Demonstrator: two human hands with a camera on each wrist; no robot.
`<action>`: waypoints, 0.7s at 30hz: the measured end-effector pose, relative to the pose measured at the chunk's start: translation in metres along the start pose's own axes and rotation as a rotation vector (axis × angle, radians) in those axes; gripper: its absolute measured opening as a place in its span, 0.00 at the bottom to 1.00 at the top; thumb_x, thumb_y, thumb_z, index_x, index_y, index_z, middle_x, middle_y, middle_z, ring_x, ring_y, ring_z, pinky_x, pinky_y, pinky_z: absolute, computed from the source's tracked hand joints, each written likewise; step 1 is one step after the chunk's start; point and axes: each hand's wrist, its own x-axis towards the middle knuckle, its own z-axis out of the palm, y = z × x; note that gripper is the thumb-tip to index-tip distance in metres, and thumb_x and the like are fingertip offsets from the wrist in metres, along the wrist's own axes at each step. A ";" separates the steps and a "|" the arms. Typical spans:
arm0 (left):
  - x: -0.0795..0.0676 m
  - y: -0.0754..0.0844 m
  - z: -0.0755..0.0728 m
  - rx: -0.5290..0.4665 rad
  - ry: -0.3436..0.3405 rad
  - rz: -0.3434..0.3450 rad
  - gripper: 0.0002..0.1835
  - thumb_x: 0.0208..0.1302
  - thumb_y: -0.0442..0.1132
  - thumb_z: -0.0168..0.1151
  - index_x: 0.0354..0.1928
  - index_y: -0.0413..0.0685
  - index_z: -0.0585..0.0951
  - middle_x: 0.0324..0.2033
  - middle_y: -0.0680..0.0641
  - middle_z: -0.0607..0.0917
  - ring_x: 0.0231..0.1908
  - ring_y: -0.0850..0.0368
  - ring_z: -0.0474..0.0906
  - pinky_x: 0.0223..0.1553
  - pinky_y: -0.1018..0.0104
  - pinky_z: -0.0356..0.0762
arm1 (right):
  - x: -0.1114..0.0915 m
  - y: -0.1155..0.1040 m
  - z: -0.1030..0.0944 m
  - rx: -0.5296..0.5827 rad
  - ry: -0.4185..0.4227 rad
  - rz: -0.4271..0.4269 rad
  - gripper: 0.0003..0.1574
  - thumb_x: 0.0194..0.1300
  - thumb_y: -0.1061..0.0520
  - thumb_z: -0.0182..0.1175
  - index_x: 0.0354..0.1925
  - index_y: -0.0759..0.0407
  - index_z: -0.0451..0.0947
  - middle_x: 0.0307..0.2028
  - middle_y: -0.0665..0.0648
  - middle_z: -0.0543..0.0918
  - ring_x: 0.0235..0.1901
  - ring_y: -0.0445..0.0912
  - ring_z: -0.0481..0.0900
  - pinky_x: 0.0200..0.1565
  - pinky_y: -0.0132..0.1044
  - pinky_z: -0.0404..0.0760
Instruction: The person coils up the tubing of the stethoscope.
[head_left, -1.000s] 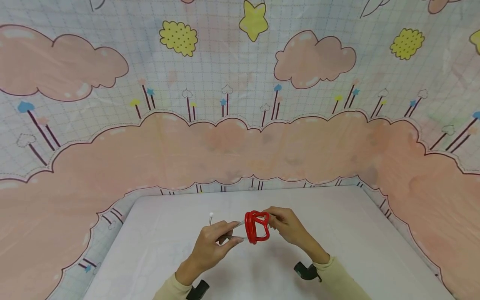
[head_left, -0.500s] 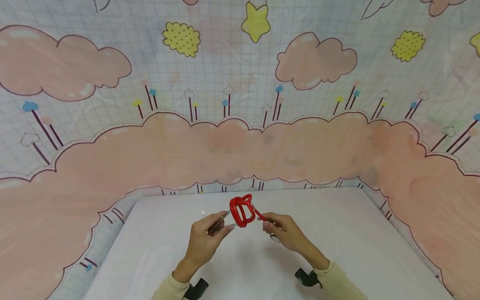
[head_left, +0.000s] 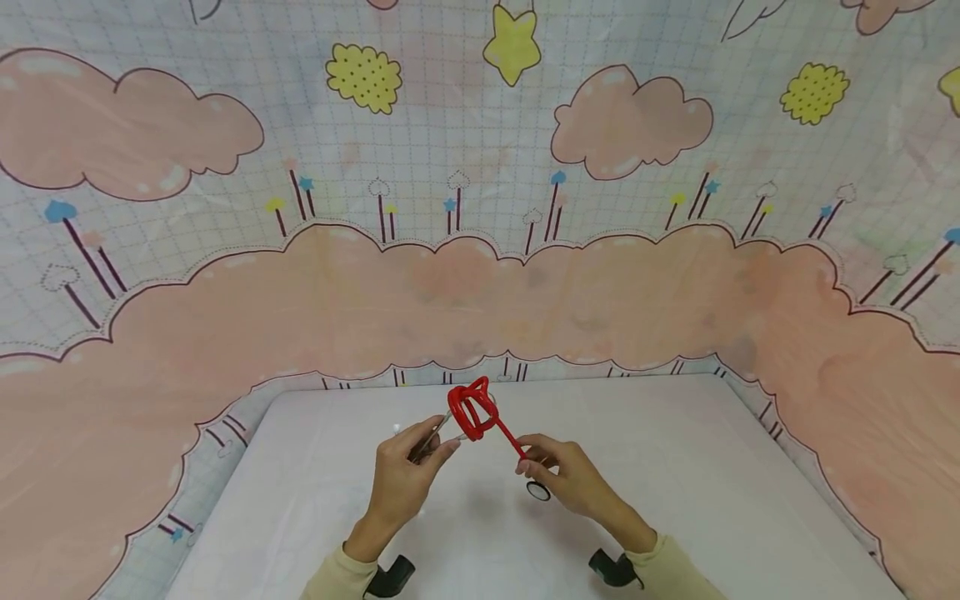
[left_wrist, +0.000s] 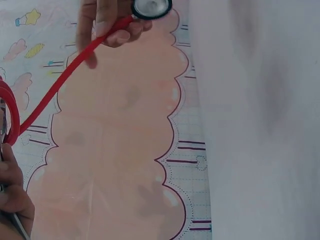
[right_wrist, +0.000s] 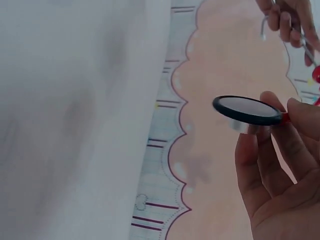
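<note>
A stethoscope with red tubing (head_left: 474, 410) is held up between both hands over the white table. Its tubing is wound in a coil round the metal ear tubes. My left hand (head_left: 405, 471) grips these metal tubes (head_left: 427, 442) just below the coil. One straight length of red tube (left_wrist: 60, 80) runs from the coil to my right hand (head_left: 562, 471), which pinches it by the chest piece (head_left: 537, 491). In the right wrist view the round chest piece (right_wrist: 247, 110), dark-rimmed with a pale disc, juts out beyond the thumb and fingers.
Under the hands spreads a white tabletop (head_left: 315, 500). A patterned cloth (head_left: 480, 300) with clouds and stars rises behind it and along both sides. Dark wrist-camera mounts (head_left: 615, 568) sit at the sleeves.
The coil has moved left and up with my left hand. My right hand has drawn the chest-piece end down away from the coil, so a straight stretch of red tube now shows.
</note>
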 end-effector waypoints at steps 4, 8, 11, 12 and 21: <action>-0.002 -0.010 0.001 0.002 0.002 -0.017 0.18 0.51 0.31 0.75 0.46 0.41 0.85 0.22 0.57 0.75 0.21 0.69 0.65 0.20 0.79 0.66 | -0.005 -0.002 0.005 -0.030 0.013 -0.066 0.27 0.68 0.53 0.61 0.63 0.54 0.69 0.37 0.50 0.89 0.32 0.43 0.85 0.39 0.32 0.82; -0.002 -0.014 0.001 0.003 -0.006 -0.022 0.17 0.53 0.34 0.74 0.46 0.41 0.85 0.22 0.57 0.75 0.21 0.70 0.65 0.20 0.79 0.66 | -0.010 -0.007 0.009 -0.078 0.032 -0.132 0.28 0.69 0.54 0.60 0.64 0.54 0.65 0.36 0.49 0.89 0.30 0.35 0.81 0.37 0.31 0.82; -0.001 -0.016 0.000 0.012 -0.017 -0.044 0.17 0.54 0.35 0.74 0.46 0.39 0.84 0.22 0.57 0.75 0.21 0.71 0.65 0.19 0.76 0.67 | -0.014 -0.012 0.010 -0.083 0.034 -0.159 0.24 0.69 0.58 0.60 0.62 0.54 0.69 0.36 0.49 0.88 0.30 0.32 0.80 0.35 0.31 0.82; -0.001 -0.016 0.000 0.016 -0.021 -0.054 0.17 0.54 0.35 0.74 0.47 0.39 0.84 0.22 0.57 0.75 0.21 0.71 0.65 0.19 0.76 0.68 | -0.015 -0.014 0.011 -0.081 0.035 -0.169 0.22 0.69 0.60 0.59 0.60 0.54 0.71 0.35 0.49 0.87 0.29 0.32 0.79 0.34 0.30 0.82; -0.002 -0.020 0.001 0.036 -0.039 -0.076 0.19 0.54 0.35 0.74 0.47 0.37 0.84 0.22 0.56 0.75 0.21 0.70 0.65 0.20 0.74 0.69 | -0.019 -0.021 0.012 -0.057 0.029 -0.210 0.12 0.71 0.58 0.58 0.51 0.56 0.80 0.36 0.51 0.87 0.29 0.32 0.79 0.35 0.28 0.82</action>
